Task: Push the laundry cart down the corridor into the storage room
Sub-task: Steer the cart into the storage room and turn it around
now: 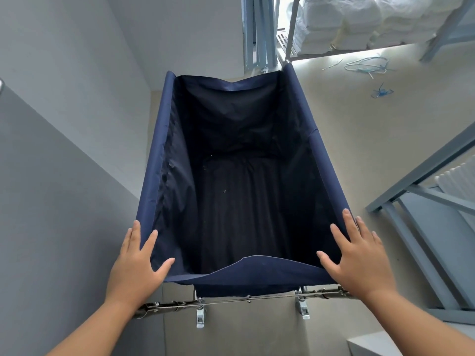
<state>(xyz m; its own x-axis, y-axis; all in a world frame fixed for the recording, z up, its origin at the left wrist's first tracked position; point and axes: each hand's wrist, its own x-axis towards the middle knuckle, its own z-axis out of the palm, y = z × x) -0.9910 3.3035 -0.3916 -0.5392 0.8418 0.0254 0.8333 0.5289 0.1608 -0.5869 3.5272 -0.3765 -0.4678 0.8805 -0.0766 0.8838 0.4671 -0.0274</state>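
Observation:
The laundry cart [154,155] is a deep navy fabric bin on a metal frame with castors, and nothing lies inside it. It fills the middle of the head view, its far end close to a wall corner. My left hand [136,263] lies on the near left corner of the rim, fingers spread, thumb inside the fabric. My right hand [359,258] rests the same way on the near right corner. Neither hand is curled around the rim. The cart's chrome crossbar [231,301] runs below the fabric between my wrists.
A grey wall [64,124] runs close along the cart's left side. Folded metal frames [259,34] lean at the far end. A shelf of white wrapped bundles [347,24] stands far right, blue straps [367,66] lie on the floor, and a grey rack [421,209] stands at right.

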